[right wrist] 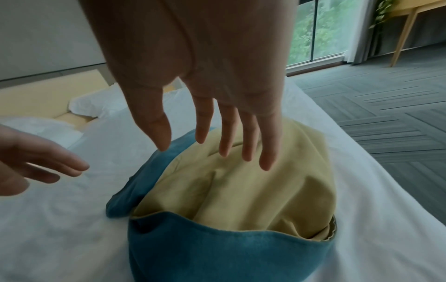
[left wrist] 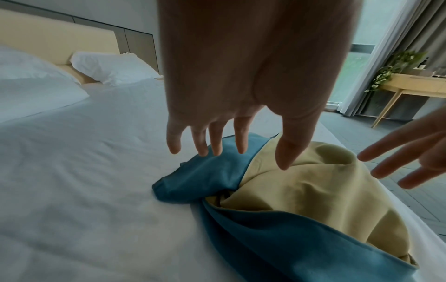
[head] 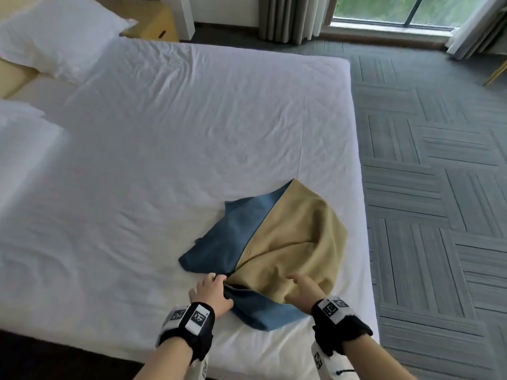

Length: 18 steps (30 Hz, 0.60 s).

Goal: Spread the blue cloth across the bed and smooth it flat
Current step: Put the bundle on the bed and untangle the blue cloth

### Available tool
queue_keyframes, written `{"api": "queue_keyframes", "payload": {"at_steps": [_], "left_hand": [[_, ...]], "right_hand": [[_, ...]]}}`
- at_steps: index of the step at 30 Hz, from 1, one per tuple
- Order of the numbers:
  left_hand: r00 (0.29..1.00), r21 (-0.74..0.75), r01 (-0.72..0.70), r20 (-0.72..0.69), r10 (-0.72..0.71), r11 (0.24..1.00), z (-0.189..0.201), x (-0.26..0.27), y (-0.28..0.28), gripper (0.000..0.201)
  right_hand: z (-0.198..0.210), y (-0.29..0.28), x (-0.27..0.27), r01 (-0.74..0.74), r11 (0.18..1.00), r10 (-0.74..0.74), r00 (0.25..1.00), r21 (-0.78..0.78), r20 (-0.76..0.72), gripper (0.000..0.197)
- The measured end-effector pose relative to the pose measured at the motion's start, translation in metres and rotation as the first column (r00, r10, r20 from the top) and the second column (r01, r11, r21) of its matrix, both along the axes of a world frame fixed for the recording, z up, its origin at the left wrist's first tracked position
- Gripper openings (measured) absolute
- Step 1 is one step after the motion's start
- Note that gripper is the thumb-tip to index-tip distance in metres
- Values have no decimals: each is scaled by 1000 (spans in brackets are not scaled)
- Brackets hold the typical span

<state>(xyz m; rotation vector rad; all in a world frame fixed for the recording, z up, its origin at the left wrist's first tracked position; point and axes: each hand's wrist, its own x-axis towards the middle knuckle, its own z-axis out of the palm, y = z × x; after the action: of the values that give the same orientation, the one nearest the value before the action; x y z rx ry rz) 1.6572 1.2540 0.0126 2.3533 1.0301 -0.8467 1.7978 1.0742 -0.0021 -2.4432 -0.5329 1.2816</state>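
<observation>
The cloth (head: pixel 233 234) is blue on one face and tan on the other (head: pixel 299 234). It lies bunched and folded on the white bed (head: pixel 164 127), near the front right corner. My left hand (head: pixel 210 290) is at the blue fold's near left edge. In the left wrist view its fingers (left wrist: pixel 241 137) are spread straight just over the cloth (left wrist: pixel 212 175). My right hand (head: pixel 301 283) hovers over the tan side, fingers (right wrist: pixel 248 137) straight above the cloth (right wrist: pixel 241 190), gripping nothing.
Two white pillows (head: pixel 55 37) (head: pixel 22 149) lie at the bed's far left. The bed's right edge (head: pixel 362 187) drops to grey carpet (head: pixel 439 187). A window (head: pixel 411 9) with curtains is at the back, and a wooden table with a plant (left wrist: pixel 415 84) stands near it.
</observation>
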Motion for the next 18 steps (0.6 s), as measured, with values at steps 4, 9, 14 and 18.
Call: {"api": "queue_keyframes", "payload": {"at_steps": [4,9,14,18], "left_hand": [[999,-56,-34,-23,32,998,-31,5,-5,58],[999,-97,-49,-10,48,994,-78,8,2,60],[969,-65,-179,164,187,982,-117,21,25,70],[931,-40,-287,222,289,957,-145,35,51,85]], "right_hand": [[-26,13,6,-90,995,90,996,40,13,56],[-56,47,18,-130,986,118,986,102,116,56],[-86,83,38,-242,964,208,944,109,255,70],[-105,113,56,-421,905,363,839,63,405,85]]}}
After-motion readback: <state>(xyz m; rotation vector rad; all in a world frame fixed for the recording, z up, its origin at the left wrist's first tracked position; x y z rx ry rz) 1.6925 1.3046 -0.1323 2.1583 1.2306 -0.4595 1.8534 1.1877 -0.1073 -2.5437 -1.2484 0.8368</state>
